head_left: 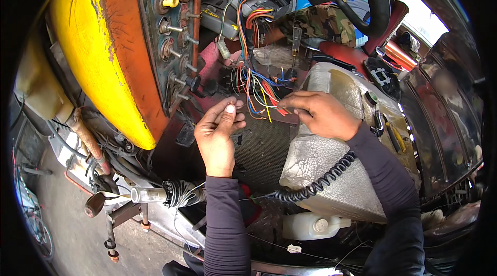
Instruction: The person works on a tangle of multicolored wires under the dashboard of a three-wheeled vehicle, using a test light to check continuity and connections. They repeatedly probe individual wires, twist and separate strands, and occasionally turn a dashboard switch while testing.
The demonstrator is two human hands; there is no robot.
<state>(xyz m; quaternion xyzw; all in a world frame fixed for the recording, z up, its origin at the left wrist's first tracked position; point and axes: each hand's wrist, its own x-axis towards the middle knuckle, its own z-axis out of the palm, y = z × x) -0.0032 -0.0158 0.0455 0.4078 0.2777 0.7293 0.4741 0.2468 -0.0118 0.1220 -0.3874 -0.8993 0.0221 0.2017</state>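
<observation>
My left hand (220, 133) is raised in the middle, thumb and fingers pinched on the end of a thin wire (247, 101) that runs off to the right. My right hand (318, 113) is closed on the other side of the same loose bundle of coloured wires (261, 92), which hang from under the steering column. Both hands are a short way apart, below the open dashboard wiring (253, 19). Both forearms wear dark long sleeves.
An orange and yellow vehicle panel (111, 53) with several switches and knobs stands at left. A black steering wheel (375, 1) is at top right. A plastic-covered seat (331, 151) with a black coiled cord (321, 180) lies at right; a white jug (310, 224) sits below.
</observation>
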